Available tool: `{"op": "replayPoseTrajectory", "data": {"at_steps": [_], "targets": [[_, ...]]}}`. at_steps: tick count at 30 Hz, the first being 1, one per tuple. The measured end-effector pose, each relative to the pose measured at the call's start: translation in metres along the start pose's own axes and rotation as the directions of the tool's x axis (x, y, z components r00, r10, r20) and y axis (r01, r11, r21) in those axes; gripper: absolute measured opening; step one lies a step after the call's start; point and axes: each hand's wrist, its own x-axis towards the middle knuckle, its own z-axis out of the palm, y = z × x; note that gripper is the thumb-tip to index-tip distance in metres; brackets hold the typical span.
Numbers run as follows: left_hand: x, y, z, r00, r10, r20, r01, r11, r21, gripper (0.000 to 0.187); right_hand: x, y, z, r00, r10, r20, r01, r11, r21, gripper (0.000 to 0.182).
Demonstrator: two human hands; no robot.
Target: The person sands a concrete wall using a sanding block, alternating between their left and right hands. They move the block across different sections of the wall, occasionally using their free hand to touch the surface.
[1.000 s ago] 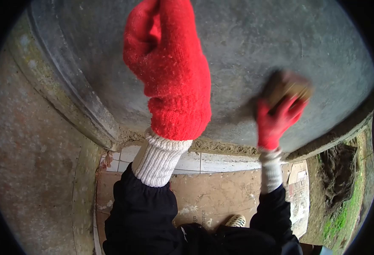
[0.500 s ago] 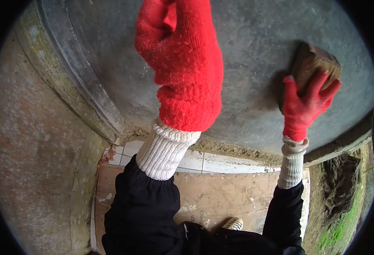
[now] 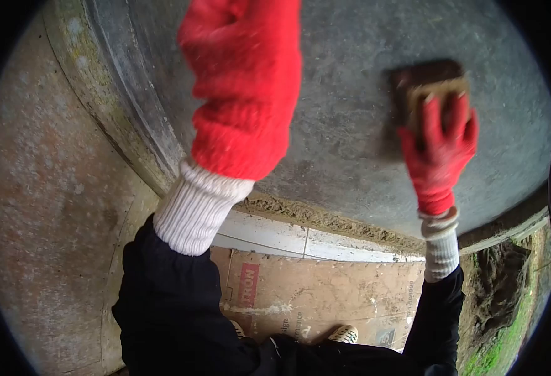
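Note:
My right hand (image 3: 440, 144), in a red glove, lies with its fingers over a worn brown block (image 3: 413, 94) on the grey, curved surface (image 3: 351, 119). The block shows beyond the fingertips and to their left. Nearer the camera, my left hand (image 3: 244, 69) is in a red glove above the same surface, at the top left of centre. Its fingers run out of the top of the frame, and whatever they hold is hidden.
A raised rim (image 3: 122, 94) curves along the left of the grey surface. Crumbly mortar (image 3: 325, 216) lines its near edge. White tiles (image 3: 269, 237) and printed cardboard (image 3: 338, 282) lie below, with shoes on the cardboard. Rough dark debris (image 3: 504, 276) is at the lower right.
My left hand has shifted left and up in the view. My right hand and the block have moved slightly left, and the block is turned differently. More cardboard shows.

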Motion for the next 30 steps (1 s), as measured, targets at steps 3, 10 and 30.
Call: {"op": "replayPoseTrajectory", "data": {"at_steps": [3,10,30], "targets": [[-0.021,0.023,-0.007,0.987,-0.123,-0.101,0.135,0.984,0.117,0.031,0.014,-0.004,0.001,0.995,0.069,-0.068,-0.067,0.997,0.023,0.069],[-0.098,0.015,-0.06,0.849,-0.447,-0.283,0.453,0.89,-0.049,0.018,-0.214,-0.072,0.048,0.705,-0.571,0.422,0.473,0.821,0.32,0.057],[-0.141,-0.001,-0.067,0.699,-0.619,-0.359,0.622,0.773,-0.123,0.017,-0.155,-0.091,0.05,0.777,-0.564,0.278,0.404,0.786,0.468,0.042]]}}
